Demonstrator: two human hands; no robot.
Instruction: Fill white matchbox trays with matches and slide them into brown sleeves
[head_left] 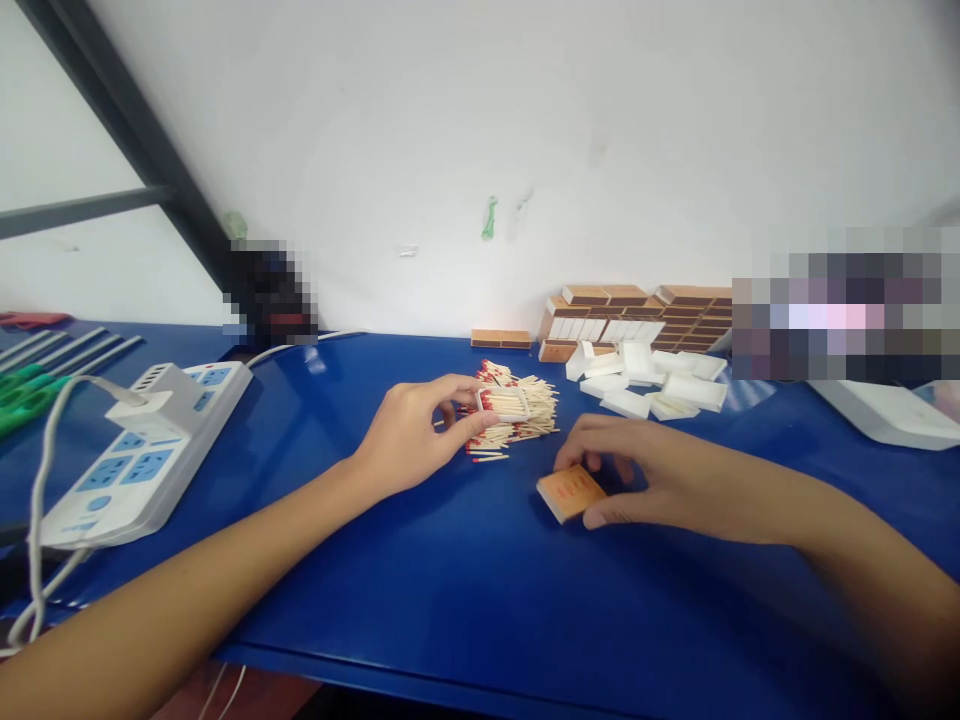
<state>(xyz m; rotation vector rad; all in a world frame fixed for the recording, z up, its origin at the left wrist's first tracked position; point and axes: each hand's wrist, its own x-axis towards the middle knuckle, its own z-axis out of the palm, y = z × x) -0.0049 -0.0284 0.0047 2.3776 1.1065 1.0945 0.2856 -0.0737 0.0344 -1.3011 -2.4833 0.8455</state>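
Note:
My left hand point(412, 435) pinches a small white inner tray point(503, 402) filled with red-tipped matches, holding it just above a loose pile of matches point(525, 415) on the blue table point(420, 590). My right hand point(637, 480) rests on the table to the right, its fingers curled round an orange matchbox sleeve point(570, 493) lying flat. The two hands are a short distance apart.
Several empty white trays point(652, 380) lie behind the pile, with stacked brown matchbox sleeves point(637, 315) against the wall. A white power strip point(142, 455) with a plugged charger and cable sits at left. Green-handled tools point(30, 390) lie far left. A white object point(892, 412) sits at right.

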